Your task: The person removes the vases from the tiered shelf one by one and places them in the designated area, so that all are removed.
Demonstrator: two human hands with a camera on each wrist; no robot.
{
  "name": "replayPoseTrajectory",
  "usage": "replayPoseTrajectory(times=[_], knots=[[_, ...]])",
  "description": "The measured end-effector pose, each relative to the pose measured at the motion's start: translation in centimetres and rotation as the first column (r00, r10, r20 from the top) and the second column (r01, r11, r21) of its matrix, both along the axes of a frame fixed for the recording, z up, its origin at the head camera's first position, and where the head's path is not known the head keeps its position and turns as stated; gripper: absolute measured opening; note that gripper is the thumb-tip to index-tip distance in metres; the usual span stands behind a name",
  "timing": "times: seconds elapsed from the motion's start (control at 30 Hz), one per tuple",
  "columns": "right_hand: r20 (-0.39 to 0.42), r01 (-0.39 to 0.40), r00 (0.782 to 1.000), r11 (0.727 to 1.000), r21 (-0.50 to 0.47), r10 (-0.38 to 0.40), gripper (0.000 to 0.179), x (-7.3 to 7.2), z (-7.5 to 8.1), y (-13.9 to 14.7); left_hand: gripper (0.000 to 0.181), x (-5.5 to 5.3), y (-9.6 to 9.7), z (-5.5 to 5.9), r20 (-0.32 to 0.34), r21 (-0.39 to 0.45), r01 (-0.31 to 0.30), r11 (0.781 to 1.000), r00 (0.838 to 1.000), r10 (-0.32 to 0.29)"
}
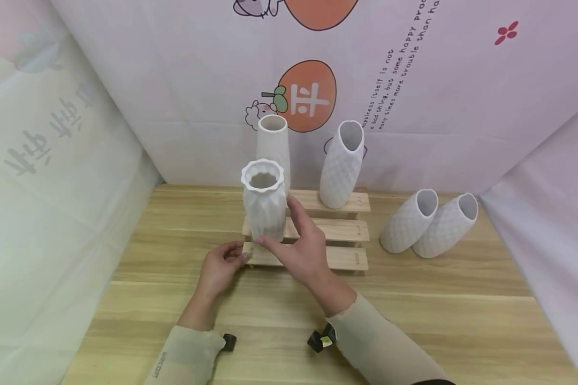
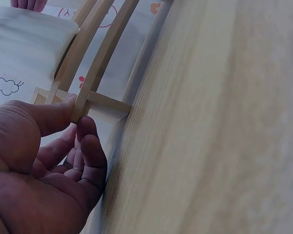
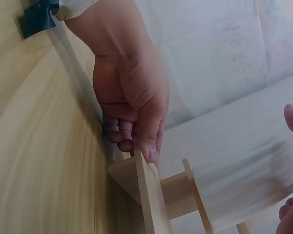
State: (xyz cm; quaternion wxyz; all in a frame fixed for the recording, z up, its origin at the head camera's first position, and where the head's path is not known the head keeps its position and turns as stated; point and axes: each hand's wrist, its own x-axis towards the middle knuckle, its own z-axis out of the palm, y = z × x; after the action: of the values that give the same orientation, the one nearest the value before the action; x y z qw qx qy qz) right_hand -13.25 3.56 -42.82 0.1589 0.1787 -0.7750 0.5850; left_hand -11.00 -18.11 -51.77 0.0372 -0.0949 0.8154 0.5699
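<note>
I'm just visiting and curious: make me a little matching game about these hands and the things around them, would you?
Things
1. Left hand
2. Right hand
3. Slatted rack
4. Orange fruit prints

Where or how
A. On the tabletop
B. At the scalloped-rim vase
C. On the pale backdrop
D. Pinching the rack's front left end

Pairs: 1-D, 2-B, 3-A, 4-C

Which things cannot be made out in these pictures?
Head: base of the rear vase, hidden by the scalloped vase.
Head: lettering on the left sleeve, too small.
Head: the upper orange print, cut off by the top edge.
Right wrist: most of the right hand, beyond the right edge.
</note>
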Motion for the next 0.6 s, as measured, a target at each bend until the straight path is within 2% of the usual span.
replayPoseTrajectory(times=[0.23, 0.6], knots=[[-0.032, 0.0, 0.999, 1.0, -0.006, 0.0, 0.093, -0.5, 0.3, -0.9, 0.044, -0.1, 0.0, 0.0, 0.008, -0.008, -0.009, 1.0, 1.0, 0.009], [0.013, 0.04, 0.999, 0.999, 0.003, -0.04, 0.093, -0.6, 0.6, -1.5, 0.043, -0.1, 0.0, -0.1, 0.006, -0.008, -0.009, 1.0, 1.0, 0.009]])
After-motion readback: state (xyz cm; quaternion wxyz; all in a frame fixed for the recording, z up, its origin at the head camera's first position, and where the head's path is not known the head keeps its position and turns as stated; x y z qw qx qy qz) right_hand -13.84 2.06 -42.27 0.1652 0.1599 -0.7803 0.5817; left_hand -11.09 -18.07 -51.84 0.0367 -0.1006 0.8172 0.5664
